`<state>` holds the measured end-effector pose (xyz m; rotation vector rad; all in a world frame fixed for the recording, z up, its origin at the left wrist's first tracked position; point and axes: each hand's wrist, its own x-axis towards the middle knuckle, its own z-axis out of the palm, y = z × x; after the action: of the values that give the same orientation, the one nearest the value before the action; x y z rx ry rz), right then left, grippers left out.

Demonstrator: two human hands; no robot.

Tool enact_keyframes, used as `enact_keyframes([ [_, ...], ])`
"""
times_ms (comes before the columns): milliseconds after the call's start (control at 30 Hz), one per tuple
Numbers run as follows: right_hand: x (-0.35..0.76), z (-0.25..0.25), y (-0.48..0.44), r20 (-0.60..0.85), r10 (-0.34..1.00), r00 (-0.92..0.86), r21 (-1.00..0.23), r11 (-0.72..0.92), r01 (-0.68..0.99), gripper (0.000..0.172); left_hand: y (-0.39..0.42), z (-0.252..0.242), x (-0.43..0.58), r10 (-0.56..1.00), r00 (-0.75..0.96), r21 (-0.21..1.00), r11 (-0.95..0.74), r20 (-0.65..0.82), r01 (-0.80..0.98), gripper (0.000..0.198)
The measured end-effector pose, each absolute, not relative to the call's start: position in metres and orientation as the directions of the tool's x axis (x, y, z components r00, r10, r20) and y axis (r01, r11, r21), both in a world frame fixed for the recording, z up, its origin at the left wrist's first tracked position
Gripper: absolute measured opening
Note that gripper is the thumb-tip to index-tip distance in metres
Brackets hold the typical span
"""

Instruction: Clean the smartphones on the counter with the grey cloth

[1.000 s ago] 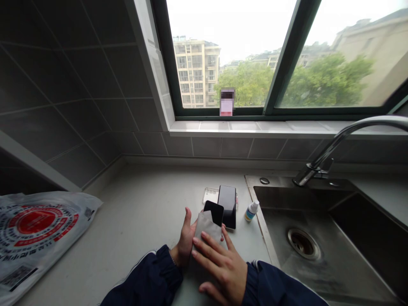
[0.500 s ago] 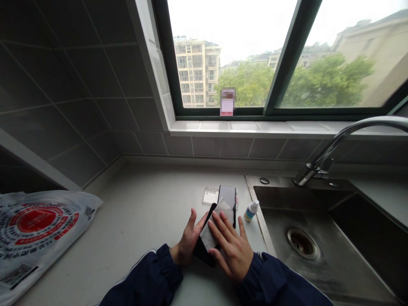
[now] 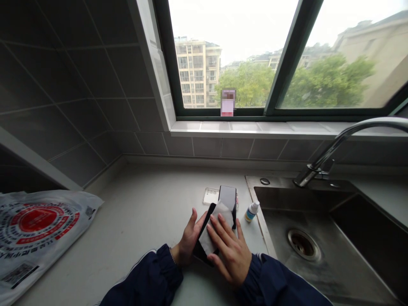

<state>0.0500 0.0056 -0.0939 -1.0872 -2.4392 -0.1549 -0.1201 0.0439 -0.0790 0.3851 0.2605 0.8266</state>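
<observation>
A black phone (image 3: pixel 198 250) lies tilted in my left hand (image 3: pixel 187 241), whose fingers support it from the left side while the thumb stands up free. Across the phone's face is spread a white wiping cloth (image 3: pixel 208 241). My right hand (image 3: pixel 234 253) presses flat on that cloth with its fingers stretched out and apart. Just beyond my hands another phone (image 3: pixel 227 194) rests on the counter, its grey-white face up and its lower part hidden by the cloth and fingers. A clear phone case (image 3: pixel 211 196) lies beside and partly under it.
A small spray bottle (image 3: pixel 251 211) with a white cap stands right of my hands, near the rim of the steel sink (image 3: pixel 270 244). The chrome faucet (image 3: pixel 331 148) arches over the sink. At the left, a printed plastic bag (image 3: pixel 41 238) lies on the white counter (image 3: pixel 127 212).
My right hand has shifted slightly to the left and down on the phone, the cloth moving a little with it. The left hand keeps its place.
</observation>
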Motion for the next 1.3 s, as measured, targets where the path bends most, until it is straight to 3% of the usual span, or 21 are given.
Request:
enact_keyframes([
  [267,0.037,-0.088,-0.01,0.475,0.501,-0.724,-0.112,0.85,0.514,0.058,0.047,-0.078,-0.122,0.779,0.599,0.387,0.618,-0.185,-0.685,0.082],
  [533,0.044,-0.087,-0.002,0.461,0.577,-0.674,-0.114,0.792,0.6,0.05,0.045,-0.071,-0.12,0.79,0.599,0.385,0.597,-0.129,-0.704,0.074],
  [867,0.056,-0.093,0.009,0.452,0.688,-0.567,-0.045,0.653,0.756,0.062,0.047,-0.08,-0.121,0.773,0.629,0.403,0.602,-0.077,-0.69,0.069],
  [1133,0.056,-0.095,0.01,0.471,0.679,-0.563,-0.05,0.658,0.751,0.06,0.046,-0.08,-0.121,0.782,0.618,0.417,0.591,-0.084,-0.691,0.069],
  [1300,0.048,-0.088,-0.001,0.478,0.587,-0.654,-0.086,0.772,0.63,0.053,0.044,-0.07,-0.12,0.798,0.588,0.415,0.584,-0.134,-0.698,0.072],
])
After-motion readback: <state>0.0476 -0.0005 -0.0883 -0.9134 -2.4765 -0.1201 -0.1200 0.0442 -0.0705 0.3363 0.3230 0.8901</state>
